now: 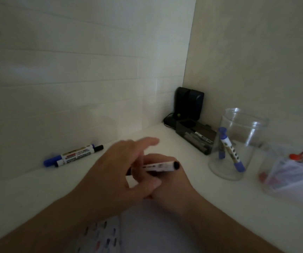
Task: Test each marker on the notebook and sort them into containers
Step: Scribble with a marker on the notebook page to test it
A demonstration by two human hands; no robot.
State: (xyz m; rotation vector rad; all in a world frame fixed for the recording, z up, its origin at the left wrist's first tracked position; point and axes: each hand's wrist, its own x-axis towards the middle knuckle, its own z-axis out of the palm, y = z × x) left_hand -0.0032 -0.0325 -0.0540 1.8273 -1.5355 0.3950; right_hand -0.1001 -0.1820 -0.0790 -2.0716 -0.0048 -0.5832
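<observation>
The right hand's fingers (pixel 158 159) were curled round a black-capped marker (pixel 159 166), which lay level across the middle of the view, cap end pointing to three o'clock. The left hand (pixel 117 167) overlapped it from nine o'clock, fingers loose and spread, forefinger stretched out and gripping nothing that I could make out. Directly beneath, at six o'clock, lay the notebook (pixel 147 230), its left page speckled with short colour dashes, so several tests looked done.

Out at three o'clock a clear jar (pixel 238 143) stood on the worktop (pixel 192 194) holding one blue marker (pixel 230 149). Beyond it a second clear container (pixel 291 172) held red ones, too blurred to count. A dark tray (pixel 195 136) sat at one o'clock. At ten o'clock two markers (pixel 74 155), one blue and one black, lay by the wall, seemingly still unsorted. I judged the job past halfway.
</observation>
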